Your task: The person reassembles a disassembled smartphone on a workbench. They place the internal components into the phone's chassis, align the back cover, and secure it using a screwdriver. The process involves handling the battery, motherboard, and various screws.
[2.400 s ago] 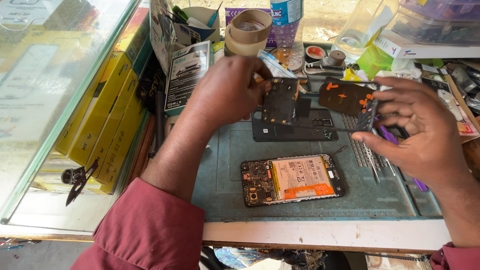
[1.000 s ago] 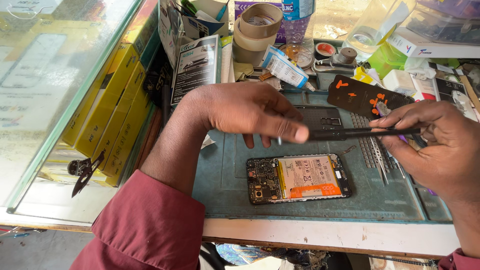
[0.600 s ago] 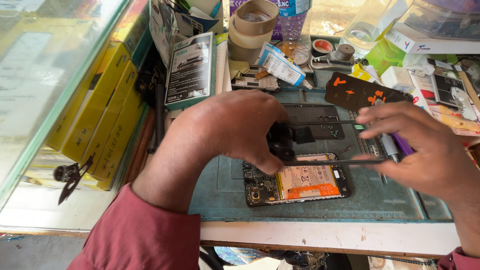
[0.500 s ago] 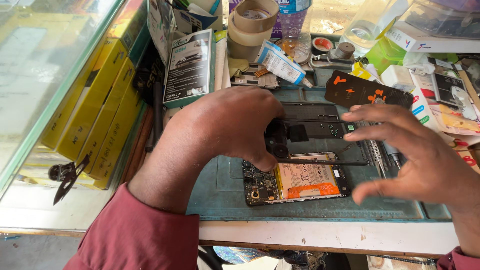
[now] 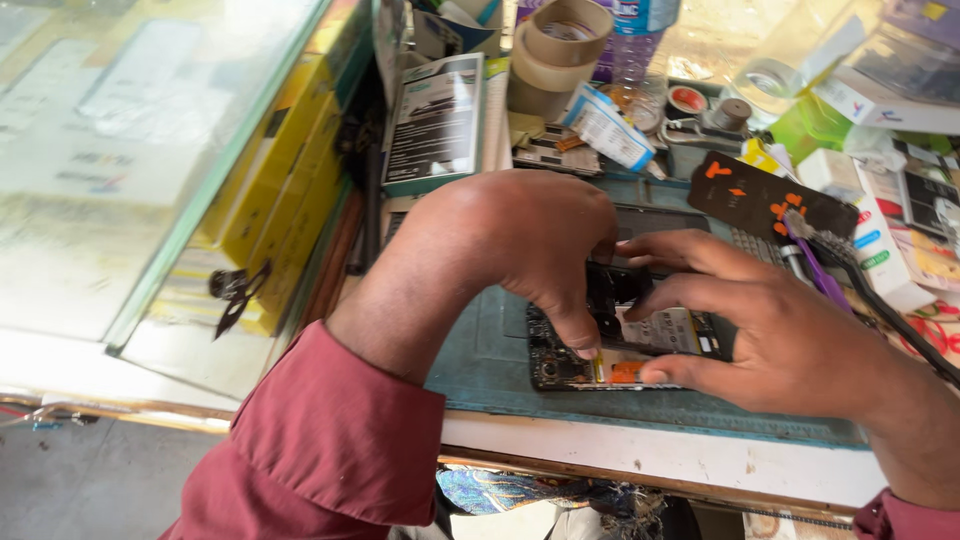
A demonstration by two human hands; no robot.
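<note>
Both hands now closed in over opened phone [image 5: 620, 345]: left hand [image 5: 530, 245] fingertips pressing it, right hand [image 5: 770, 330] pinching its edge, hiding most; phone flat on green mat [image 5: 480, 360], long axis left-right, tape rolls [image 5: 555, 50] behind.

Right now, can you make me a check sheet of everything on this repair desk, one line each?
Surface: worn teal work mat on a white-edged bench.
Job's things: opened phone with bare circuit board and orange-marked battery, lying flat on the mat.
Clutter: stacked rolls of tan tape; black cover with orange marks; small white tube; boxed screen protector.
Hands: left hand and right hand both press fingers on the phone.
Cables: dark cable behind the right hand.
Surroundings: glass counter top over yellow boxes; black clip.
</note>
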